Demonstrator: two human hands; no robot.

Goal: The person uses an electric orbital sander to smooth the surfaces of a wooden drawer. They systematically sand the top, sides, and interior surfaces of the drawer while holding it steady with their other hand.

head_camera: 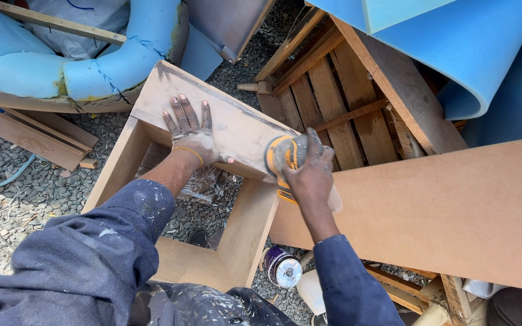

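Head view, left hand: left hand point(193, 134) lies flat on the top panel of the wooden box frame point(237, 130), fingers spread wide, palm down. No pinch at all, it's just pinning the panel.

Head view, right hand: right hand point(310, 174) has its grip wrapped over the yellow sander point(284, 158), fingers curled down around the body, so it's clamped on that tool.

Where the sander sits: right at the near right end of the top panel, by the frame's corner, just beside the left thumb.

Which way things point: the panel's long axis runs from the upper left of the picture down to the lower right. The sander's body sits roughly across that line, its nose toward the left hand. I can't see the pad under the hand.

How far along: my guess, somewhere mid-job. The panel top looks pale and dusty over most of its length, with a darker smudge at the far corner. The 2 side walls and the near edge look cleaner, so whether they've been done I can't tell.

Round about: gravel ground point(31, 193) underneath, blue foam point(466, 48) up top, a slatted pallet point(333, 90), 1 big brown board point(454, 211) on the right, and a small tin can point(283, 268) near the frame's foot.
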